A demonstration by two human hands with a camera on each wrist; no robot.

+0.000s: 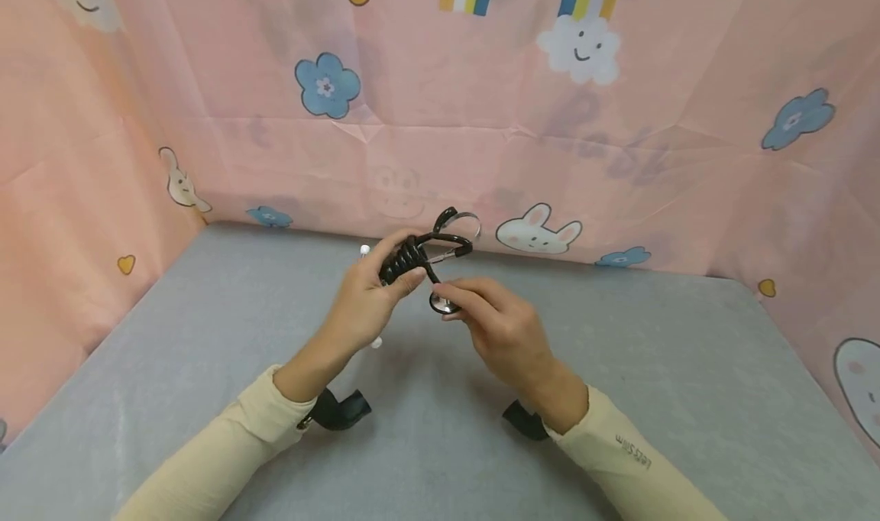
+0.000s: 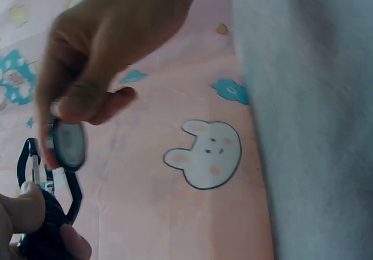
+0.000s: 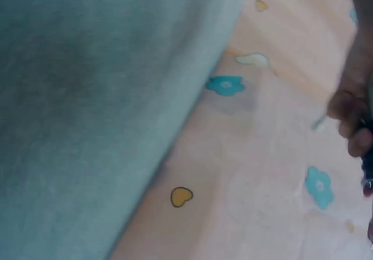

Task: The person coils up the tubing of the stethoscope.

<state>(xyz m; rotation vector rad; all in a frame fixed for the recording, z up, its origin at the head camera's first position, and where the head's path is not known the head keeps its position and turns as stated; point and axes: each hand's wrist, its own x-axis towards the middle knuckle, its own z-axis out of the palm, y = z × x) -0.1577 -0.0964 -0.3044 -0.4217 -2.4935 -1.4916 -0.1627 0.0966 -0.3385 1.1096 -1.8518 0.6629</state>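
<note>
A stethoscope with black tubing [image 1: 404, 260] wound into a tight coil is held up over the table. My left hand [image 1: 364, 299] grips the coil, thumb on the near side and fingers behind it. A loop of tubing and a thin curved metal piece [image 1: 470, 217] stick out beyond the coil. Two small white tips show beside the left hand, one above and one below. My right hand [image 1: 505, 326] pinches the round chest piece [image 1: 443, 303] at the coil's right. In the left wrist view, the chest piece [image 2: 70, 145] hangs at the right fingertips, its flat face visible.
A grey cloth-covered table [image 1: 440, 444] lies under both hands. Pink printed fabric [image 1: 440, 154] with rabbits, flowers and clouds rises behind it and along both sides. Black curved pieces [image 1: 340, 412] show beside the wrists, partly hidden by the sleeves.
</note>
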